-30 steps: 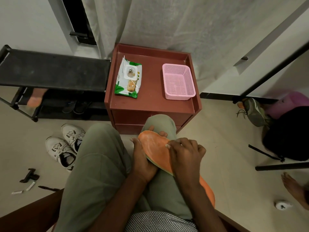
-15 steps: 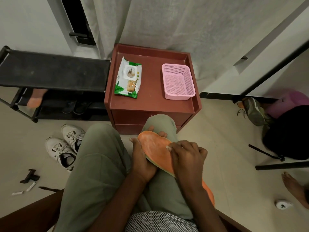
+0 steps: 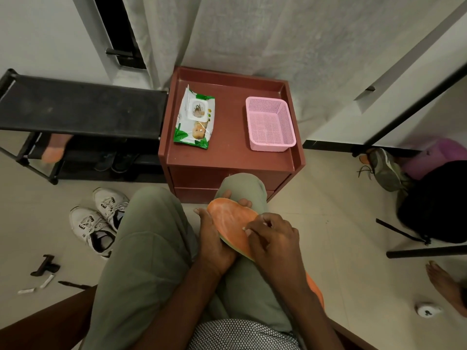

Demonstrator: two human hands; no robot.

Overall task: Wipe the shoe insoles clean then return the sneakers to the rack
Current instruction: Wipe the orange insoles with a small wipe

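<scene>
insole: your right hand hides its middle | whatever your fingers press there: too small to tell | heel behind your forearm | left hand fingertips under its toe

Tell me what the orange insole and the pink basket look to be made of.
Orange insole: seemingly foam, matte and scuffed pale, with a greenish under-layer along its edge. Pink basket: most likely moulded plastic, since its walls and floor form a fine, even grid of holes.
</scene>
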